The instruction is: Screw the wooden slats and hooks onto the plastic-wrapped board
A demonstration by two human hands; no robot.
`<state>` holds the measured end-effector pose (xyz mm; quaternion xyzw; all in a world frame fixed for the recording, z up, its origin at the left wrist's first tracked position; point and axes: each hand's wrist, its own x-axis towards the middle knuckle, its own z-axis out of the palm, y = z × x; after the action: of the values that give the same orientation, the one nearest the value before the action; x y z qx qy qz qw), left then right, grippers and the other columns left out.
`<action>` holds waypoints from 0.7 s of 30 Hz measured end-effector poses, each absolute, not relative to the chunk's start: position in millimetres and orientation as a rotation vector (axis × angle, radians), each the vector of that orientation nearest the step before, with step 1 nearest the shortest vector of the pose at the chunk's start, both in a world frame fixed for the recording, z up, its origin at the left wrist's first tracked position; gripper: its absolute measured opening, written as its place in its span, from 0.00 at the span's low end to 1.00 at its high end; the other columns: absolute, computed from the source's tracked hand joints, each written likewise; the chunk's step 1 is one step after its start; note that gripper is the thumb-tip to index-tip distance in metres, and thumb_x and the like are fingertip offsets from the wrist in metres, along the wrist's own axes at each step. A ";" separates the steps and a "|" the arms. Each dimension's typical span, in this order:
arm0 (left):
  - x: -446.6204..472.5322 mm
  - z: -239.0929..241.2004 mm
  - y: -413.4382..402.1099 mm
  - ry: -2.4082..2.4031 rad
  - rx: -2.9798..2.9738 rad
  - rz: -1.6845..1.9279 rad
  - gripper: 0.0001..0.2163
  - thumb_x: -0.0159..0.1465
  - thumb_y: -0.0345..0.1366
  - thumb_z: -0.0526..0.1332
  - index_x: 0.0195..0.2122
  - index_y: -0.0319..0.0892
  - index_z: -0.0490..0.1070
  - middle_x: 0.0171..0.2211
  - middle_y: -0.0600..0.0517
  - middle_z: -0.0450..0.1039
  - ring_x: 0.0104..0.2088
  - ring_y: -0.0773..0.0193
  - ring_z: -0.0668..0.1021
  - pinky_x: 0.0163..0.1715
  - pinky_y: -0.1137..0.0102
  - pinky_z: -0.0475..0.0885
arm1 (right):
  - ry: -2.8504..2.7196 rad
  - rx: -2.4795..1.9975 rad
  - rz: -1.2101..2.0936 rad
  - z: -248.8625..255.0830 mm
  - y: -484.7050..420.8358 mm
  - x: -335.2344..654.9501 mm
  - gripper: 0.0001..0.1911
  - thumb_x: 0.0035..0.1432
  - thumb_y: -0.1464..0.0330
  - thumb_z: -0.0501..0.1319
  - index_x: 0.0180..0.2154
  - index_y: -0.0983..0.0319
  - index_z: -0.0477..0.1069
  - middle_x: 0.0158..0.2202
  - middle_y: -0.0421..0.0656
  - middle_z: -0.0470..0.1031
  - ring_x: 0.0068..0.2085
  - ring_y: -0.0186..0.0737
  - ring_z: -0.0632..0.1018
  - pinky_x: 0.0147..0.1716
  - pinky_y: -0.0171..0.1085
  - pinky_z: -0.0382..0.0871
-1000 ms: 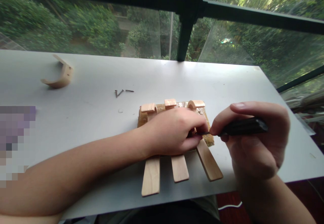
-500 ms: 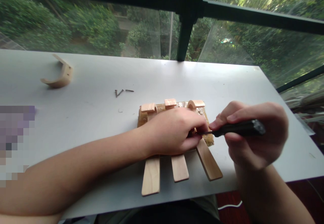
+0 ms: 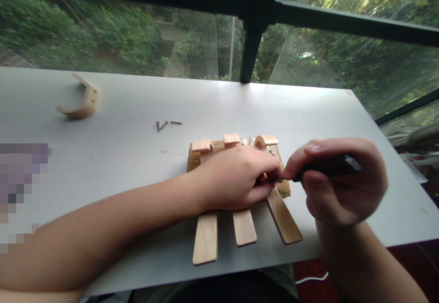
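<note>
The right hand (image 3: 346, 198) is wrapped round a black-handled screwdriver (image 3: 329, 166) aimed in at the left hand (image 3: 236, 170); that one lies over wooden strips (image 3: 206, 239) on a taped block (image 3: 284, 188), on the counter (image 3: 130, 147); from here I can't tell whether its curled fingers (image 3: 270, 166) grip anything.

On my feed the screwdriver (image 3: 325, 166) shows a black handle with a greyish end, and I see pale tan wooden strips (image 3: 206, 241) with faint grain, the rightmost browner, over an amber-brown, shiny block (image 3: 284, 189). I get a greyish-white tabletop (image 3: 130, 152), dark grey-brown screws (image 3: 163, 126), a light beige curved piece (image 3: 89, 104) dotted with dark spots, blackish-green window framing (image 3: 260, 3), mottled green foliage (image 3: 126, 33) and a dark red floor (image 3: 404, 262)
</note>
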<state>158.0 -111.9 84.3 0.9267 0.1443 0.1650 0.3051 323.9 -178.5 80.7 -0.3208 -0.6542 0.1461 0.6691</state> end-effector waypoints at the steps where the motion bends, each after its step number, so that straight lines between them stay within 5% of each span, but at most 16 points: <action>1: 157.9 84.5 -111.7 0.379 2.452 0.436 0.04 0.60 0.29 0.58 0.36 0.44 0.70 0.34 0.56 0.74 0.35 0.66 0.74 0.37 0.71 0.65 | -1.479 -0.726 0.335 80.7 -179.1 323.7 0.14 0.53 0.74 0.64 0.44 0.62 0.72 0.27 0.41 0.75 0.25 0.38 0.76 0.20 0.38 0.68; 21: 158.5 85.1 -111.0 0.371 2.452 0.437 0.06 0.60 0.28 0.59 0.37 0.43 0.72 0.35 0.55 0.75 0.37 0.65 0.75 0.38 0.71 0.67 | -1.365 -0.676 0.592 83.4 -190.6 322.2 0.09 0.56 0.75 0.59 0.40 0.70 0.72 0.27 0.45 0.74 0.26 0.40 0.76 0.23 0.40 0.68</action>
<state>158.5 -111.0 85.1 0.9268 0.1402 0.1652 0.3066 322.2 -190.6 83.4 -0.3017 -0.6092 0.2643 0.6841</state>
